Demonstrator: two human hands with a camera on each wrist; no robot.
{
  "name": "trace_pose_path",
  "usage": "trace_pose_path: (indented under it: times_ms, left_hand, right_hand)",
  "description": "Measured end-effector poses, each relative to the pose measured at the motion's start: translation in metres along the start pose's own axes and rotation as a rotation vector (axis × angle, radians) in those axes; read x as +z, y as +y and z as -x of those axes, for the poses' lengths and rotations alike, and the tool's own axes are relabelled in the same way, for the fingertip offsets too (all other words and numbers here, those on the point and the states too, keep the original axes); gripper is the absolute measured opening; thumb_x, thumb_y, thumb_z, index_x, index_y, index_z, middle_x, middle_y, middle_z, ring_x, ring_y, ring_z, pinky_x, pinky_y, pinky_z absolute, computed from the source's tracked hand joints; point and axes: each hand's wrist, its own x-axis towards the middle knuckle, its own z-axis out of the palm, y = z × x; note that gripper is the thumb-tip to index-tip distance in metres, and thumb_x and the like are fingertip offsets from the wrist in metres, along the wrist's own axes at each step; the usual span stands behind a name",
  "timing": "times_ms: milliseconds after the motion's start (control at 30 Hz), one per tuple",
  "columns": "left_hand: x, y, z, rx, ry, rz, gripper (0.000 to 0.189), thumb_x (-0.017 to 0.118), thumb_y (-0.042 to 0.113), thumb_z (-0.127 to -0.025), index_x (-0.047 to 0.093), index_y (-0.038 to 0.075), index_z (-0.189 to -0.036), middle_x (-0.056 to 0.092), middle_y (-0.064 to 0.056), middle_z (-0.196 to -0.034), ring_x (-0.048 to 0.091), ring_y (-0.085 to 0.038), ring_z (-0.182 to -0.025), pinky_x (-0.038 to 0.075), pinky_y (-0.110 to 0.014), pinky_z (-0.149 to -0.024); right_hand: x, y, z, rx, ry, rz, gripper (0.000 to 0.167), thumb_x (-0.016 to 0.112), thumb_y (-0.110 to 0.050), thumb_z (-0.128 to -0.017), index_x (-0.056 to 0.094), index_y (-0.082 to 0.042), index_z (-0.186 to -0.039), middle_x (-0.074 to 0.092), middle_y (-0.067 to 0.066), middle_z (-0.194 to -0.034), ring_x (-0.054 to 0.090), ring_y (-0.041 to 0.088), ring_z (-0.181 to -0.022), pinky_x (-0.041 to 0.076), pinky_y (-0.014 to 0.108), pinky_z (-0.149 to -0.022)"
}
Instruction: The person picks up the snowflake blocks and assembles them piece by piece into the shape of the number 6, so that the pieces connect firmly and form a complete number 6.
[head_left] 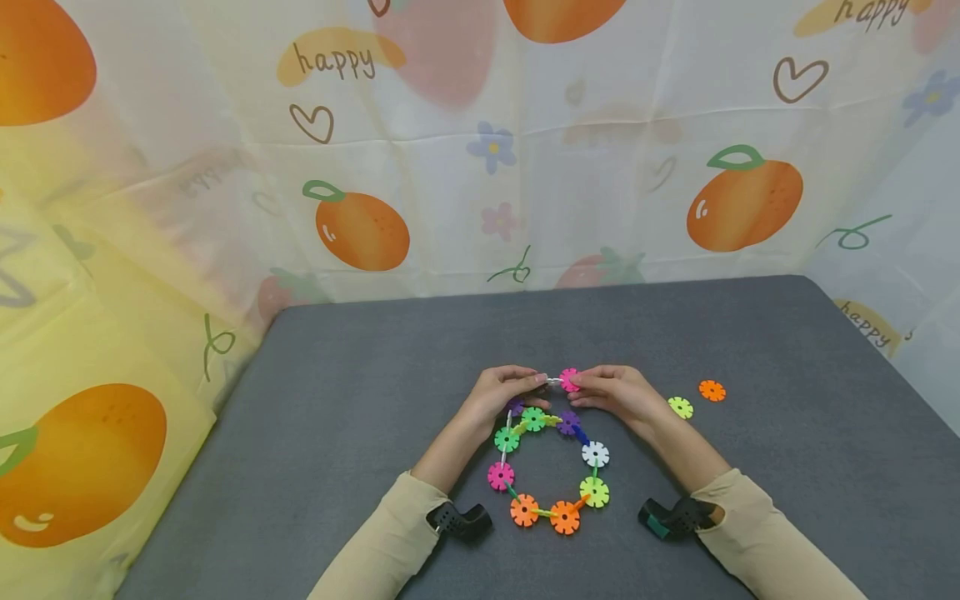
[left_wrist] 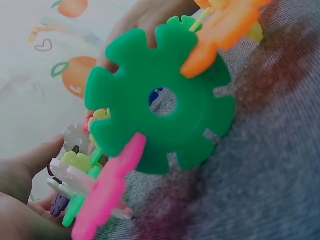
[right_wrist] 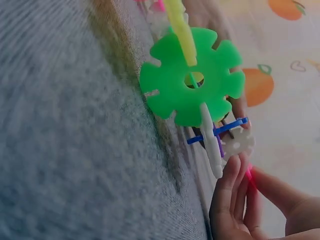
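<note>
A ring-shaped chain of notched, interlocking plastic discs lies between the hands, with a green disc (head_left: 534,418), a white disc (head_left: 596,454) and an orange disc (head_left: 565,517) among them. Discs seen edge-on link the flat ones. Beyond the ring's far side, my right hand (head_left: 618,392) pinches a pink disc (head_left: 570,380) between thumb and fingers. Another white disc (right_wrist: 237,142) adjoins that pink one, a dark brown piece (right_wrist: 229,125) crossing its edge. My left hand (head_left: 498,396) grips the chain beside this white disc, thumb at its rim; its fingers partly hide the purple disc (head_left: 516,407).
Two loose discs, a yellow-green disc (head_left: 680,407) and an orange disc (head_left: 712,391), lie right of the right hand on the grey table (head_left: 360,400). A fruit-printed curtain (head_left: 442,208) hangs behind. Each wrist wears a black camera band (head_left: 459,522).
</note>
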Motion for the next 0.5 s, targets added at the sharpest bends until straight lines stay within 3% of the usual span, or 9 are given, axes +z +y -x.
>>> trace_pose_path:
  times_ms: [167, 300, 500]
  left_hand:
    - [0.001, 0.0, -0.001, 0.006, -0.003, 0.022, 0.037, 0.073, 0.022, -0.089, 0.064, 0.001, -0.118, 0.074, -0.016, -0.106, 0.075, -0.015, -0.083, 0.059, -0.035, -0.09]
    - [0.003, -0.001, -0.002, 0.025, 0.016, 0.059, 0.034, 0.073, 0.017, -0.088, 0.064, -0.003, -0.115, 0.074, -0.019, -0.104, 0.075, -0.016, -0.084, 0.061, -0.035, -0.083]
    - [0.003, -0.002, -0.002, 0.031, 0.028, 0.08, 0.029, 0.074, 0.013, -0.087, 0.063, -0.003, -0.108, 0.074, -0.018, -0.101, 0.075, -0.016, -0.082, 0.061, -0.035, -0.082]
  right_hand:
    - [0.004, 0.0, 0.0, 0.009, 0.031, -0.031, 0.023, 0.061, -0.01, -0.096, 0.062, 0.007, -0.111, 0.072, -0.002, -0.09, 0.071, 0.012, -0.084, 0.06, 0.03, -0.084]
    - [0.009, 0.0, 0.0, -0.006, 0.053, -0.015, 0.029, 0.062, -0.01, -0.095, 0.059, 0.011, -0.114, 0.072, -0.001, -0.088, 0.072, 0.011, -0.082, 0.06, 0.031, -0.084]
    - [0.013, 0.002, 0.001, -0.031, 0.068, 0.012, 0.034, 0.063, -0.011, -0.095, 0.058, 0.014, -0.117, 0.073, 0.0, -0.086, 0.072, 0.011, -0.081, 0.06, 0.031, -0.083]
